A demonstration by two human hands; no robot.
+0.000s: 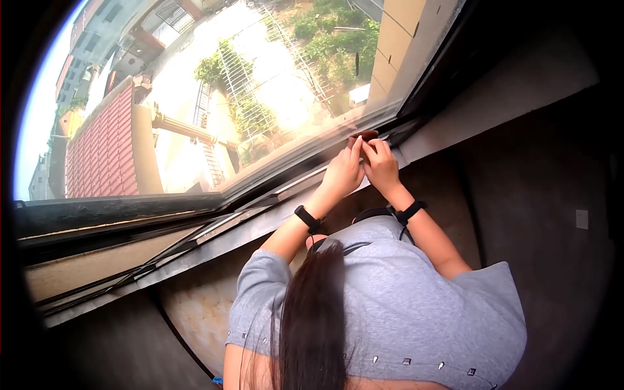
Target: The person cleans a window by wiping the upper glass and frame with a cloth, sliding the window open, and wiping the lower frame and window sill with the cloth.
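Observation:
My left hand (344, 170) and my right hand (382, 168) are close together at the window's lower frame. Both have their fingers closed at a small, dark reddish-brown piece (368, 135), which looks thin and partly flat. Its kind cannot be made out, since the fingertips cover its lower part. The piece is right by the window track, close to the glass. A black band sits on each wrist, with a thin cord beside it.
The window frame (214, 207) and a pale sill (260, 218) run diagonally in front of me. Outside the glass are a red tiled roof (104, 153), railings and plants. A dark cable (179, 338) hangs on the wall below the sill. Long hair hangs over my grey shirt.

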